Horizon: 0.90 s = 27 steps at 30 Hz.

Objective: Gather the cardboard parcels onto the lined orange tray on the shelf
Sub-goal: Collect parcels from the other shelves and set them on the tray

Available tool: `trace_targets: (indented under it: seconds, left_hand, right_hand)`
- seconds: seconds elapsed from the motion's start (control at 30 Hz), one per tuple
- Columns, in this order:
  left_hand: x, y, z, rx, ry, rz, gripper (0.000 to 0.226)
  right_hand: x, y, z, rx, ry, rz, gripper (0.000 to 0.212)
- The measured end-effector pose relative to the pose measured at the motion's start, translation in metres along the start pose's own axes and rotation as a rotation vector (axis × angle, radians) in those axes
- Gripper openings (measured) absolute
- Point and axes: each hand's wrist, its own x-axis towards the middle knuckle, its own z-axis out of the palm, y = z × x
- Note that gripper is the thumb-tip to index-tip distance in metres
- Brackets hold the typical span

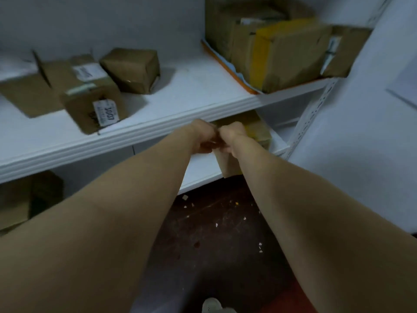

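Because both hands, left hand [204, 137] and right hand [232, 137], close on the small brown cardboard parcel [228, 164] under the white upper shelf [191, 114], lifting it could knock that near edge.

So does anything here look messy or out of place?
Yes. Bits of paper litter the dark floor below the shelves. On the upper shelf, the labelled parcel juts over the front edge, and the small parcel beside it sits tilted. The parcels on the orange tray are piled unevenly.
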Motion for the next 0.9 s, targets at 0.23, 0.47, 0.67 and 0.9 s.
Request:
trace_targets:
  seconds: [0.23, 0.47, 0.67, 0.9]
  left_hand:
    - [-0.098, 0.038, -0.076, -0.028, 0.142, 0.111, 0.028]
    - [-0.166, 0.009, -0.168, -0.207, 0.489, 0.149, 0.017]
    - [-0.205, -0.039, -0.253, -0.278, 0.762, 0.119, 0.014]
    - [-0.238, -0.107, -0.37, -0.327, 1.015, 0.056, 0.016]
  right_hand:
    - [-0.077, -0.092, 0.021, -0.05, -0.111, -0.242, 0.028]
    - [-0.139, -0.146, 0.109, -0.105, -0.31, -0.439, 0.007]
    - [-0.191, -0.167, 0.198, -0.165, -0.498, -0.485, 0.003]
    - [-0.236, -0.191, 0.328, -0.251, -0.657, -0.528, 0.015]
